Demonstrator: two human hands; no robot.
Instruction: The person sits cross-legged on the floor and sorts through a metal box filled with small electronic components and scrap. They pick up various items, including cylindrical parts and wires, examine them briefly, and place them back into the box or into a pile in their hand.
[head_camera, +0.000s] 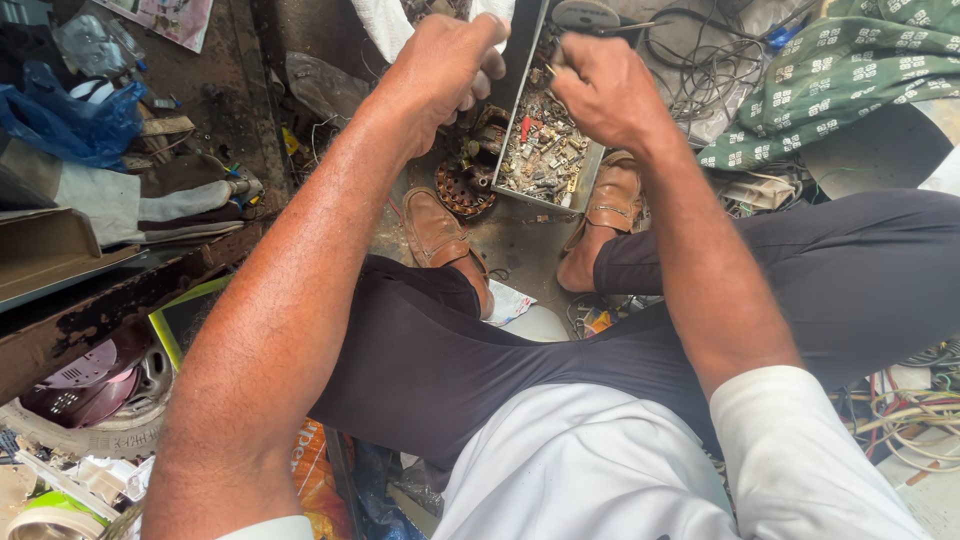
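I sit with my legs apart in dark trousers and brown shoes. On the floor between my feet stands a long metal tray (590, 170) filled with several small metal parts, screws and bits. My left hand (445, 62) grips the tray's left wall near its top, fingers curled over the rim. My right hand (603, 85) hovers over the parts with fingers pinched together; whether a small part sits between the fingertips is hidden. A round rusty motor part (462, 188) lies on the floor just left of the tray.
Green patterned cloth (850, 70) and tangled wires (700, 70) lie at the upper right. A blue plastic bag (70, 120), rags and a rusty bench edge (110, 300) crowd the left. More cables (915, 420) sit at the lower right, scrap plastic (70, 480) at the lower left.
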